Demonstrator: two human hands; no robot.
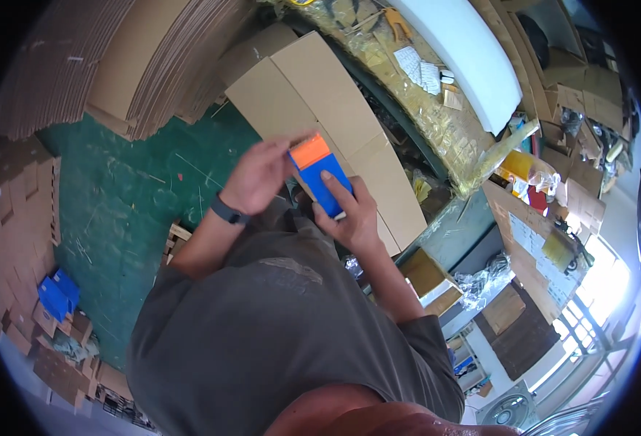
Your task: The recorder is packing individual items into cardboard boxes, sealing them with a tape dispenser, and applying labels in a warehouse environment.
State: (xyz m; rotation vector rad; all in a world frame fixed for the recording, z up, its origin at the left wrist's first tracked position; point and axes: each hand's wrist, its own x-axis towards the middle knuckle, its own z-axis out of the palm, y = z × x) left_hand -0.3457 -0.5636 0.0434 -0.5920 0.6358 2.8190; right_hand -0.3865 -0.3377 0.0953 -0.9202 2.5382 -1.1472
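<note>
A blue box-shaped thing (327, 183) with an orange end (310, 151) is in front of my body, tilted, above a cardboard sheet. My right hand (355, 216) grips its blue part, with a finger lying along the top face and the thumb at the near side. Beside the orange end is my left hand (257, 174), with a dark band on the wrist. Its fingers reach to the orange edge but are smeared by motion, so I cannot see if they pinch anything. Beneath both hands lies the large brown cardboard piece (295, 69) with crease lines.
Tall stacks of flat cardboard (128, 62) stand at the far left over a green floor (146, 174). A worktable (436, 120) covered in yellowish film holds papers (418, 69), an orange clamp (397, 23) and a long white foam piece (480, 62). Blue boxes (58, 294) sit at left.
</note>
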